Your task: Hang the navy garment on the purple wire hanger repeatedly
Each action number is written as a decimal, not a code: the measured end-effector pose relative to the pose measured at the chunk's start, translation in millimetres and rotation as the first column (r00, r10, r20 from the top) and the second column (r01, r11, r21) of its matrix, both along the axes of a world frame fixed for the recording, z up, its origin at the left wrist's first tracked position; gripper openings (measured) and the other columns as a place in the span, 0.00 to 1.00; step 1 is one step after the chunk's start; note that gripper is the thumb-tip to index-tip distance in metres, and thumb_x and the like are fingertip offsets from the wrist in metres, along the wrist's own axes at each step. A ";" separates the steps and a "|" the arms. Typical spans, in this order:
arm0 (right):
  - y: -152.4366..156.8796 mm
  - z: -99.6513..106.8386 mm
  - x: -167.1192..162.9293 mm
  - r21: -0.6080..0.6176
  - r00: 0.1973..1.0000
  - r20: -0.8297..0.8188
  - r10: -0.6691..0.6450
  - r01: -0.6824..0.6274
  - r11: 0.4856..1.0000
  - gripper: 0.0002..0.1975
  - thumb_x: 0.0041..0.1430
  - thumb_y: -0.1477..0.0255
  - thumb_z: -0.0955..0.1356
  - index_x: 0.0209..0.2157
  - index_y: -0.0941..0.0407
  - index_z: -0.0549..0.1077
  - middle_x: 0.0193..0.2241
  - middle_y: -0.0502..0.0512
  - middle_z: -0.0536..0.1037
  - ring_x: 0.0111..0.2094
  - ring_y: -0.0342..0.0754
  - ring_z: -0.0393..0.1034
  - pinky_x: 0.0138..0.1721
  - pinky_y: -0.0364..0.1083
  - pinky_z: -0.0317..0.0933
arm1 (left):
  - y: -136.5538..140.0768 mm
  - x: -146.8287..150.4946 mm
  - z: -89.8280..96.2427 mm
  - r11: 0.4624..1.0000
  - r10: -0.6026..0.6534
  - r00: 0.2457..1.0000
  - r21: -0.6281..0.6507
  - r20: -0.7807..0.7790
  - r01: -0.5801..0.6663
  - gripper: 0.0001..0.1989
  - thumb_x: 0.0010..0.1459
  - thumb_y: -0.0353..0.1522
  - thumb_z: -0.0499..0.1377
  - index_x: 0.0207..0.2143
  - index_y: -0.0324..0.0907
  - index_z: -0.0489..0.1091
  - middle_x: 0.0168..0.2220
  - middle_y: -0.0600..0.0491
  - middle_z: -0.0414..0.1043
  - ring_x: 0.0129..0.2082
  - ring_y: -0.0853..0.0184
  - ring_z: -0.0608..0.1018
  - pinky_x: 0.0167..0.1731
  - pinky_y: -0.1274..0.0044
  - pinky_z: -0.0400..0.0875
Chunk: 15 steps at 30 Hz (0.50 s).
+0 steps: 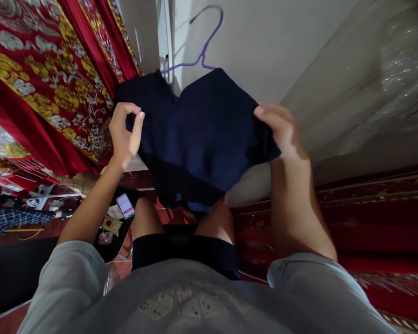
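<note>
A dark navy shirt [202, 125] hangs in front of me on a purple wire hanger [204, 53], whose hook points up toward the wall. At the left side of the cloth, my left hand [125, 134] is closed in a pinch, thumb and forefinger tips together on the fabric. My right hand [280, 125] grips the shirt's right shoulder edge, its thumb on top and the other fingers partly hidden by the cloth. Between both hands the shirt is spread out, with its lower part drooping above my knees.
Red curtains with gold and silver flowers [66, 88] hang at the left. A phone [125, 205] and small packets [112, 225] lie on a black chair seat. Clear plastic sheeting [362, 93] covers the right side, above red cloth [369, 236]. A plaid sleeve [19, 219] shows far left.
</note>
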State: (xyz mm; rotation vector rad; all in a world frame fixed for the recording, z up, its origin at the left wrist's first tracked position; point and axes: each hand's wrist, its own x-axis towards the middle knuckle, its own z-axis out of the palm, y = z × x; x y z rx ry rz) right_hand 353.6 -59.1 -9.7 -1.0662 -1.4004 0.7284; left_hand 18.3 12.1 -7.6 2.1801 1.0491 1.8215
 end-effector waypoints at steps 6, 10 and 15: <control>-40.8 -20.1 -61.2 0.028 0.925 0.234 0.300 -0.314 0.949 0.11 0.65 0.59 0.67 0.35 0.52 0.70 0.29 0.50 0.73 0.31 0.47 0.68 0.36 0.48 0.66 | -22.9 28.9 2.1 0.733 -0.270 0.890 -0.522 0.367 0.437 0.23 0.68 0.53 0.51 0.37 0.43 0.64 0.38 0.46 0.76 0.46 0.58 0.82 0.51 0.60 0.77; -53.2 -41.1 -94.0 -0.044 0.728 0.482 0.488 -0.536 0.843 0.11 0.68 0.59 0.65 0.44 0.52 0.70 0.35 0.53 0.77 0.34 0.48 0.71 0.38 0.49 0.66 | -41.1 22.4 2.6 0.502 -0.190 0.823 -0.668 0.535 0.550 0.16 0.68 0.45 0.53 0.32 0.44 0.59 0.35 0.48 0.74 0.42 0.61 0.82 0.47 0.65 0.78; -26.2 -58.3 -90.9 0.021 0.730 0.469 0.497 -0.572 0.820 0.17 0.70 0.57 0.64 0.53 0.51 0.71 0.50 0.58 0.77 0.50 0.53 0.74 0.54 0.55 0.67 | -66.0 -0.8 14.8 0.313 -0.218 0.865 -0.807 0.453 0.501 0.12 0.51 0.34 0.63 0.28 0.46 0.60 0.18 0.60 0.50 0.17 0.72 0.62 0.18 0.77 0.62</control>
